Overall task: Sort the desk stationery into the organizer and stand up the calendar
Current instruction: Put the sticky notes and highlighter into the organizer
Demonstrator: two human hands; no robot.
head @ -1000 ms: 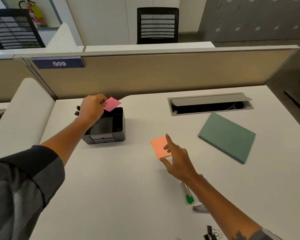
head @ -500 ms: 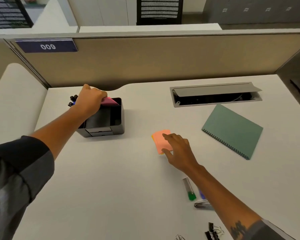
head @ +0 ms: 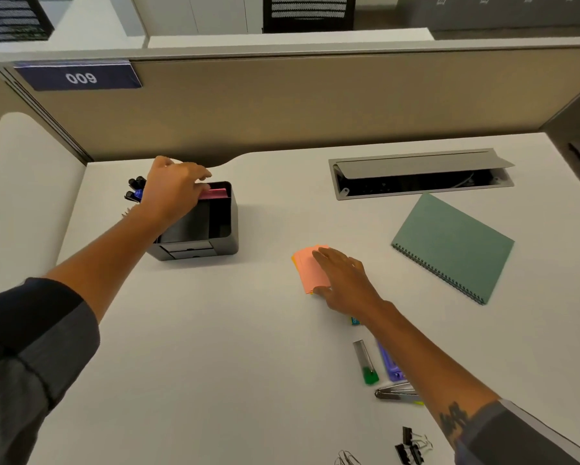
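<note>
Change: the pink sticky-note pad [head: 213,194], held clear above the organizer a second ago, now sits inside the rear compartment of the black organizer [head: 226,241], only its top edge showing above the rim. The left hand [head: 174,193] is still on it, fingertips curled over the pad's near end; whether this grip is pinching or only nudging the pad down, I cannot tell. The right hand [head: 343,280] has dropped from a pointing reach to lie on the orange sticky-note stack [head: 310,268], fingers spread flat across its top, thumb tucked at the near edge; not yet lifted.

Meaning (judgement): pink pad is as good as sorted; the orange stack looks to be next. Much remains loose on the worktop [head: 214,364].

Calendar: the green spiral-bound booklet [head: 451,243] lying flat at right is probably it; untouched, not stood up.

Materials and shapes:
- Organizer: boxy, matte black plastic, rounded corners, divided top, small drawer in front. Pens [head: 136,189] with dark caps stand in its left side.
- Sticky notes: thin paper, slightly fanned, a yellow layer showing beneath the orange.
- Booklet: matte card cover, wire coil along one edge.
- Near edge: a clear tube with green end [head: 365,364], a purple piece [head: 390,367], shiny metal clip [head: 395,392], black binder clips [head: 411,446].
- Worktop: smooth pale laminate with a grey cable hatch [head: 419,174].
</note>
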